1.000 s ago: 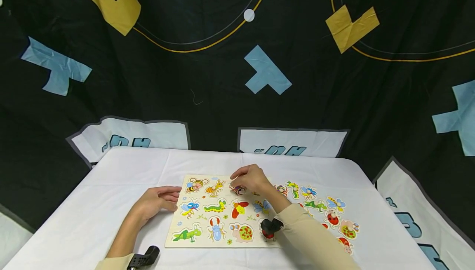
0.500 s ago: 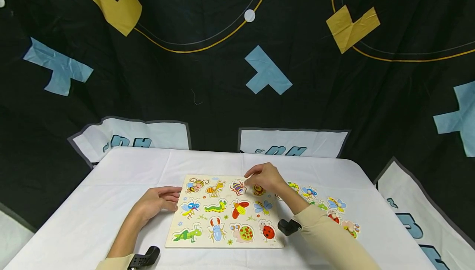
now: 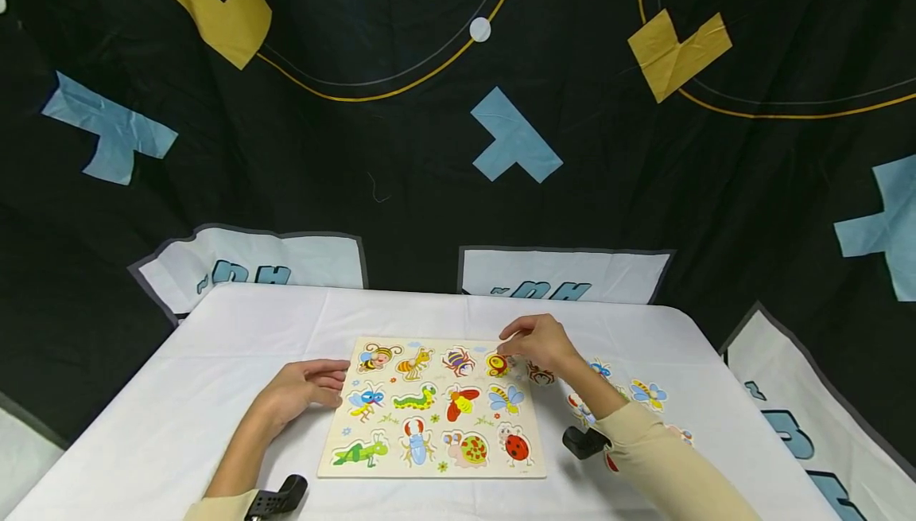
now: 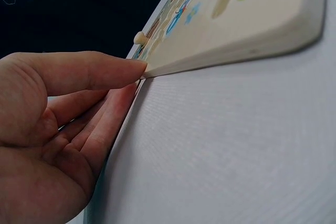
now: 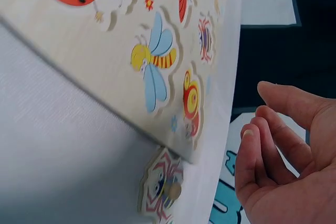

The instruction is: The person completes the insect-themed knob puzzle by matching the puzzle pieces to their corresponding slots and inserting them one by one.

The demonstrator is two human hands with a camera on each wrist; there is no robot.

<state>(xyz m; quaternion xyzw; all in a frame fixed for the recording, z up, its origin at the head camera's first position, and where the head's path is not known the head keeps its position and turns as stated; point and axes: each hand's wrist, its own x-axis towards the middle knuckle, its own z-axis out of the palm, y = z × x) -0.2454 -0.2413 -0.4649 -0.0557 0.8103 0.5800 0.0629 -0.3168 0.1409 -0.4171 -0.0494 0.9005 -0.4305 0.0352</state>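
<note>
A pale wooden insect puzzle board (image 3: 393, 467) with cut-out shapes lies on the white table. My left hand (image 3: 300, 390) touches its left edge; in the left wrist view the thumb (image 4: 100, 71) meets the edge, fingers loosely extended. Two round knobs rise from the board there, the nearer knob (image 4: 140, 38) just past the thumb. Over the far right corner hovers my right hand (image 3: 540, 342), its fingers loosely curved around nothing, clear of the board in the right wrist view. A spider puzzle piece (image 5: 155, 179) with a wooden knob lies beside that corner, below the hand.
Several loose insect pieces, among them a dragonfly piece (image 3: 647, 394), are scattered right of the board, partly hidden by the right sleeve (image 3: 669, 457). A black cloth (image 3: 415, 187) hangs behind the table (image 3: 236, 346).
My right hand has moved right, from above the board's spider shape to the far right corner, uncovering the shapes in the top row. The left hand has stayed at the edge.
</note>
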